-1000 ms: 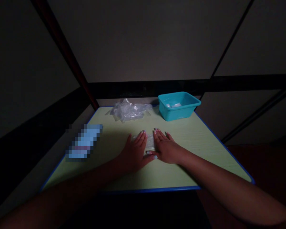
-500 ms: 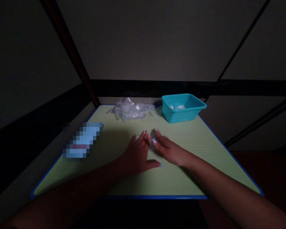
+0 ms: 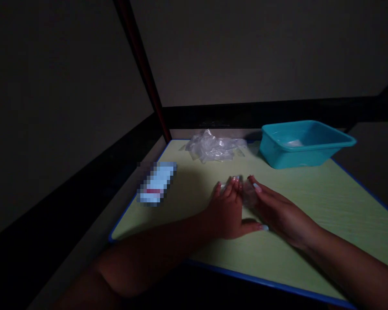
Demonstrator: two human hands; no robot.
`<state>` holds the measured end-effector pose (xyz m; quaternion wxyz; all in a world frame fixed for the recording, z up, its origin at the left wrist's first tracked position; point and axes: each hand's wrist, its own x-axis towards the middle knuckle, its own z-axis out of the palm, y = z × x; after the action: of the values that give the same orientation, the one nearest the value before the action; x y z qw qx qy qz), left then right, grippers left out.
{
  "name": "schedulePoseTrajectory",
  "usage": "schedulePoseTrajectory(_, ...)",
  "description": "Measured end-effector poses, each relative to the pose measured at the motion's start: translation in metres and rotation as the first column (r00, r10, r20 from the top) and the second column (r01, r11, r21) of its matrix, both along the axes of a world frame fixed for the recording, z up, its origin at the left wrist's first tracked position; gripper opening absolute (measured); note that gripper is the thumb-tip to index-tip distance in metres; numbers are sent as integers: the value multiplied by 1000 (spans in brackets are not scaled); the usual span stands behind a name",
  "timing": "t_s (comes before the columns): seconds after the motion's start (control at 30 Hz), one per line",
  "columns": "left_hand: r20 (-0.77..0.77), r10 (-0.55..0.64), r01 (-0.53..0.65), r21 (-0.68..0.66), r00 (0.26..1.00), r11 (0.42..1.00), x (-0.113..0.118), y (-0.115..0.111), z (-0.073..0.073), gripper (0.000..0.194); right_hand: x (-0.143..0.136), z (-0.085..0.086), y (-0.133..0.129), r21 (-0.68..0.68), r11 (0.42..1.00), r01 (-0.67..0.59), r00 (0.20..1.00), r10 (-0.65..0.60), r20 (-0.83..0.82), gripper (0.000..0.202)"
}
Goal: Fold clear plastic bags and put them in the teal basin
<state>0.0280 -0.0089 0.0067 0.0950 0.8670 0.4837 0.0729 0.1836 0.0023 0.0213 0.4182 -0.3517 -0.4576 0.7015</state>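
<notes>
My left hand (image 3: 228,211) lies flat, palm down, with its thumb stretched out to the right. Under and beside its fingers is a small piece of clear plastic (image 3: 249,197), perhaps a bag; much of it is hidden. Turned on its edge, my right hand (image 3: 274,206) rests just right of the plastic and touches its side. The right fingers and thumb are stretched forward, the lower fingers partly hidden.
A crumpled heap of clear plastic bags (image 3: 211,147) lies at the back of the pale green table (image 3: 323,241). To its right stands a turquoise basin (image 3: 304,157) with something whitish inside. A blurred-out phone-like screen (image 3: 158,183) is on the left. Walls border the table behind.
The view has swung to the left, so everything appears farther right. My right hand has turned more onto its edge. My left hand stays flat on the plastic.
</notes>
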Motion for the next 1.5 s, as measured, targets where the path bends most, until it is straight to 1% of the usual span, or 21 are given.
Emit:
schedulePoseTrajectory(0.1, 0, 9, -9, 10, 1000, 1000, 1, 0, -1, 104, -2, 8, 1, -160, 987, 25, 987, -50, -153, 26)
schedulePoseTrajectory(0.17, 3, 7, -7, 7, 1000, 1000, 1, 0, 0, 103, -2, 13, 2, -224, 975, 0, 972, -53, -227, 21)
schedulePoseTrajectory(0.3, 4, 8, -8, -8, 1000, 1000, 2, 1, 2, 100, 0, 13, 3, -276, 959, -59, 944, -37, -329, 19)
schedulePoseTrajectory(0.37, 14, -2, 2, -16, 1000, 1000, 1, 2, 2, 106, 0, 11, 3, -288, 954, -80, 935, -28, -353, 19)
schedulePoseTrajectory(0.43, 26, -16, 17, -28, 1000, 999, 1, 2, 3, 115, -1, 10, 2, -306, 948, -90, 926, -33, -375, 25)
schedulePoseTrajectory(0.5, 40, -29, 31, -35, 999, 999, 0, 2, 5, 117, -3, 10, 1, -308, 947, -89, 920, -40, -391, 35)
schedulePoseTrajectory(0.57, 54, -32, 34, -37, 998, 999, 0, 2, 6, 113, -4, 10, 0, -297, 951, -88, 920, -36, -389, 45)
schedulePoseTrajectory(0.67, 78, -31, 33, -33, 996, 999, -1, 1, 8, 110, -4, 10, 0, -294, 951, -93, 931, -22, -365, 51)
schedulePoseTrajectory(0.77, 97, -34, 36, -15, 995, 999, -1, 0, 9, 110, -3, 10, 2, -324, 942, -88, 935, -34, -352, 51)
schedulePoseTrajectory(0.87, 109, -48, 49, -12, 993, 999, -2, 0, 8, 116, -1, 11, 4, -354, 932, -78, 935, -55, -350, 48)
schedulePoseTrajectory(0.97, 127, -32, 35, -17, 991, 999, -2, 1, 9, 123, 0, 12, 5, -355, 932, -71, 939, -58, -340, 43)
schedulePoseTrajectory(1.03, 128, -21, 24, -21, 991, 999, -3, 1, 10, 123, 1, 13, 5, -344, 936, -72, 942, -49, -331, 42)
schedulePoseTrajectory(1.13, 119, -25, 28, -18, 993, 999, -4, 2, 12, 115, 2, 12, 5, -294, 953, -79, 957, -10, -289, 43)
schedulePoseTrajectory(1.2, 109, -23, 24, -8, 994, 1000, -5, 2, 12, 113, 4, 11, 9, -207, 976, -63, 976, 17, -217, 40)
schedulePoseTrajectory(1.27, 96, -15, 15, -2, 995, 1000, -6, 2, 11, 113, 6, 8, 16, -51, 999, -10, 997, 6, -80, 34)
schedulePoseTrajectory(1.3, 88, -13, 14, -4, 996, 1000, -6, 2, 11, 112, 8, 6, 20, 52, 998, 27, 1000, -27, 9, 32)
schedulePoseTrajectory(1.37, 67, -12, 13, -12, 998, 1000, -7, 2, 10, 110, 11, 1, 31, 272, 960, 72, 969, -131, 208, 30)
schedulePoseTrajectory(1.4, 56, -6, 7, -15, 998, 1000, -7, 2, 10, 109, 13, -2, 35, 349, 935, 63, 947, -166, 276, 31)
schedulePoseTrajectory(1.43, 45, 2, -1, -17, 999, 1000, -7, 2, 10, 109, 14, -4, 39, 387, 921, 47, 933, -178, 311, 31)
schedulePoseTrajectory(1.47, 38, 12, -11, -17, 999, 1000, -7, 2, 11, 109, 15, -6, 42, 378, 926, 20, 932, -154, 329, 34)
schedulePoseTrajectory(1.5, 35, 22, -22, -18, 999, 1000, -7, 1, 12, 108, 15, -8, 45, 342, 939, -23, 936, -100, 337, 39)
